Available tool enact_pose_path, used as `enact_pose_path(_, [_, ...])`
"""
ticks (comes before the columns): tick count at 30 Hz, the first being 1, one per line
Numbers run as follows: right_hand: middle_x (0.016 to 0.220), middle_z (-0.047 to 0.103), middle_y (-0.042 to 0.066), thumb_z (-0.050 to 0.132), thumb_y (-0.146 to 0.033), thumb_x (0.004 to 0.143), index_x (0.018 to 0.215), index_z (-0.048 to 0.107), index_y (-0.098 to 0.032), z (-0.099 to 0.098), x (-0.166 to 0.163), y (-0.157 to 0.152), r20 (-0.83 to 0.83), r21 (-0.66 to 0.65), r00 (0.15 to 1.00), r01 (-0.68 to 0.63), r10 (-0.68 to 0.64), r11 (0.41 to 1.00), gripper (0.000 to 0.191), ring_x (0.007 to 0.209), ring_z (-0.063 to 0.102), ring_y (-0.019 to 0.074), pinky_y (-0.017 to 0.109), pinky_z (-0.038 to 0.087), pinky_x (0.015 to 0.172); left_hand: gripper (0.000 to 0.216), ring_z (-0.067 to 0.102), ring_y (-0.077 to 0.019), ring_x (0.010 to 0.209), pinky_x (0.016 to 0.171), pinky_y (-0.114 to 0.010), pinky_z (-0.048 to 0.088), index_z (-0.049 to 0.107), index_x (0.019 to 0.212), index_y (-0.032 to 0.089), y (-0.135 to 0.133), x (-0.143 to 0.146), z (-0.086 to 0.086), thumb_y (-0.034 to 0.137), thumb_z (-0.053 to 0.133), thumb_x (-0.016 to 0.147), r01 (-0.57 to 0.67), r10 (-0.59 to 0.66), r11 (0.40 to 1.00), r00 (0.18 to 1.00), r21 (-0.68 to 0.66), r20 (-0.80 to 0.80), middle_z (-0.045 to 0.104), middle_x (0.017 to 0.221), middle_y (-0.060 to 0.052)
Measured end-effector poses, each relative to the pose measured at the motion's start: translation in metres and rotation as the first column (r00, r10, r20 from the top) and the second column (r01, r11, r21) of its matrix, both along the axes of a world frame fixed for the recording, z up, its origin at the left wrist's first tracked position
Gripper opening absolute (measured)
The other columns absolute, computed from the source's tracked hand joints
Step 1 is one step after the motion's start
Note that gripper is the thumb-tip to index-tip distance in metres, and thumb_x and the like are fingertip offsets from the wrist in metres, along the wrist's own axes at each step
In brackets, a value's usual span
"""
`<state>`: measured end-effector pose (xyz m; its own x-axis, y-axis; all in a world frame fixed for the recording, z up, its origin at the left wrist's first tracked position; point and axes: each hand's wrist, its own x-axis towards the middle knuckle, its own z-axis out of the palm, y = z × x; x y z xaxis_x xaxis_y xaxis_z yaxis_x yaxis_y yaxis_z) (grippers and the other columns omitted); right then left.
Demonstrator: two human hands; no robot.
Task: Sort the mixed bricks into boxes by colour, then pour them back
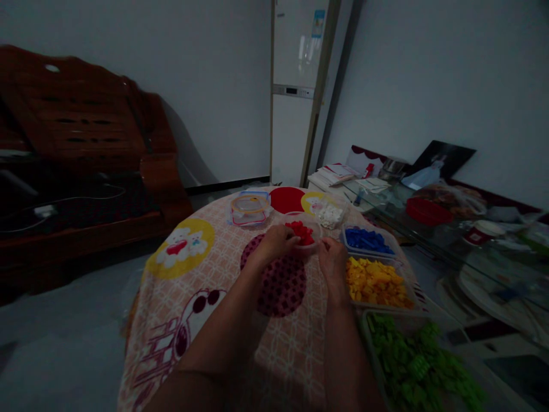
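Observation:
A clear round container (pixel 309 247) of small red plastic pieces (pixel 302 233) stands on the cloth-covered table in front of me. My left hand (pixel 279 239) reaches over its near left rim, fingers bent and closed at the red pieces; what lies between the fingertips is hidden. At the right side of that container, my right hand (pixel 333 257) has its thumb and fingers pinched on the rim. Close by on the right are clear boxes of blue pieces (pixel 368 240) and yellow pieces (pixel 375 281). Green block-like pieces (pixel 418 360) fill a larger box nearest me.
White pieces (pixel 330 216) lie in a clear box behind the blue ones. Lidded clear containers (pixel 249 208) stand at the back left of the patterned tablecloth (pixel 291 343). A cluttered glass table (pixel 454 252) is on the right; a wooden bench (pixel 86 143) stands left.

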<state>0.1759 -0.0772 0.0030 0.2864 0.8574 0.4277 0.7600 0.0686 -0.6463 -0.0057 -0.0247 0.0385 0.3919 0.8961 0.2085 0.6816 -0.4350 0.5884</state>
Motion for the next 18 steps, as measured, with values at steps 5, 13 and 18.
enact_pose_path(5, [0.080, 0.074, 0.009, 0.049, -0.030, 0.087, 0.080, 0.074, -0.017, -0.002, 0.004, 0.003, -0.029, 0.021, 0.999, 0.046, -0.046, 0.999, 0.029, 0.074, 0.063, 0.0207, 0.029, 0.043, 0.073, 0.034, 0.052, -0.0146, 0.057, 0.060, -0.026, 0.037, 0.068, 0.061, 0.016, -0.003, -0.009, 0.018, 0.036, 0.058, 0.086, 0.034, -0.031, 0.998, 0.997, -0.046, 0.064, 0.058, 0.052, -0.002])
enact_pose_path(13, [0.078, 0.074, 0.008, 0.050, -0.030, 0.085, 0.081, 0.075, -0.018, -0.009, 0.013, 0.008, -0.061, -0.008, 0.998, 0.034, -0.035, 0.999, 0.028, 0.074, 0.065, 0.0220, 0.030, 0.045, 0.072, 0.037, 0.065, -0.0257, 0.106, 0.097, -0.036, 0.047, 0.068, 0.118, 0.012, 0.066, -0.069, -0.009, 0.019, 0.062, 0.082, -0.619, 0.606, 0.783, 0.781, 0.064, 0.148, 0.070, 0.115, -0.015])
enact_pose_path(18, [0.079, 0.075, 0.008, 0.051, -0.034, 0.086, 0.084, 0.075, -0.018, -0.018, 0.017, 0.011, -0.057, -0.014, 0.998, 0.001, -0.002, 1.000, 0.029, 0.073, 0.065, 0.0216, 0.030, 0.043, 0.070, 0.057, 0.056, -0.0336, 0.125, 0.105, -0.042, 0.045, 0.056, 0.137, 0.010, 0.087, -0.102, -0.028, 0.027, 0.066, 0.083, -0.735, 0.737, 0.674, 0.676, 0.066, -0.003, 0.059, 0.134, -0.021])
